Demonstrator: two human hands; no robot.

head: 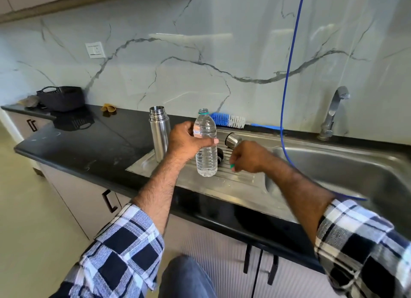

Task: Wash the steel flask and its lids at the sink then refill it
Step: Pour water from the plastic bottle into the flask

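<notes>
The left hand (186,142) grips the uncapped plastic water bottle (205,144) upright, while the right hand (246,156) pinches its green cap (232,166) above the draining board (233,182).

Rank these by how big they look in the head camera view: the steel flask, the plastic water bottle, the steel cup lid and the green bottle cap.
1. Plastic water bottle, though it stands nearer the camera than the flask, so this is unsure.
2. Steel flask, looking nearly as tall.
3. Steel cup lid, partly hidden.
4. Green bottle cap, pinched in the right hand.
</notes>
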